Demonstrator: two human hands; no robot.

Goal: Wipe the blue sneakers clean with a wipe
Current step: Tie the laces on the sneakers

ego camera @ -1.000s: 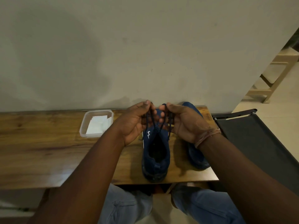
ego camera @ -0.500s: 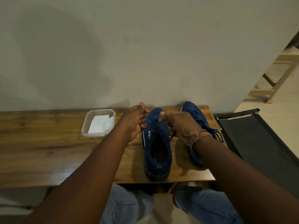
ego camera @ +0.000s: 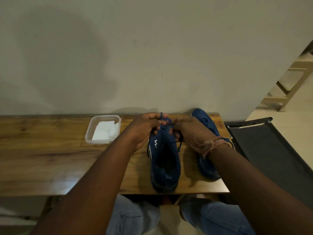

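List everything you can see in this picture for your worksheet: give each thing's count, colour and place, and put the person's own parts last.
sneakers: 2, blue, on the right part of the table, side by side, toes toward the wall
laces: dark blue, at the nearer sneaker's front, pinched by both hands
container: 1, clear plastic, on the table left of the sneakers
wipes: white, inside the container
table: 1, brown wood, against the wall
chair: 1, black, right of the table
wooden frame: 1, pale, far right
left hand: 1, pinching laces
right hand: 1, pinching laces, thread at its wrist
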